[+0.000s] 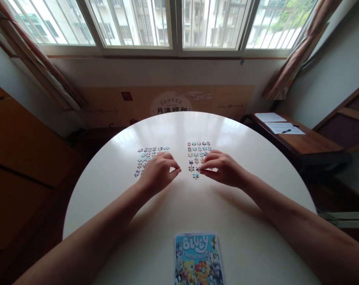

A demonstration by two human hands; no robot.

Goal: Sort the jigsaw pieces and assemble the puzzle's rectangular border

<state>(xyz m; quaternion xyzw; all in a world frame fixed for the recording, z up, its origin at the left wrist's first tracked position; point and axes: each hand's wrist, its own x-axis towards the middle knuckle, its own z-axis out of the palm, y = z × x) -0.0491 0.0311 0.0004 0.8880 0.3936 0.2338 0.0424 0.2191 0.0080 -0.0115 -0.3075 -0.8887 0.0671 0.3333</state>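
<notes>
Two groups of small jigsaw pieces lie on the white round table (179,209). My left hand (158,170) is beside the left group of jigsaw pieces (142,160) and covers part of it. Its thumb and forefinger are pinched together over bare tabletop; whatever is between them is too small to make out. At the right group of jigsaw pieces (194,149), arranged in rows, my right hand (222,168) has its thumb and forefinger closed at the edge of a jigsaw piece (197,169). Just below those fingertips lies a teal jigsaw piece (195,175).
A colourful Bluey picture sheet (198,259) lies near me on the table. To the right, a wooden side table (312,138) bears papers (283,128) and a pen (286,131). Beyond the table, a printed cardboard panel (226,99) stands beneath the windows.
</notes>
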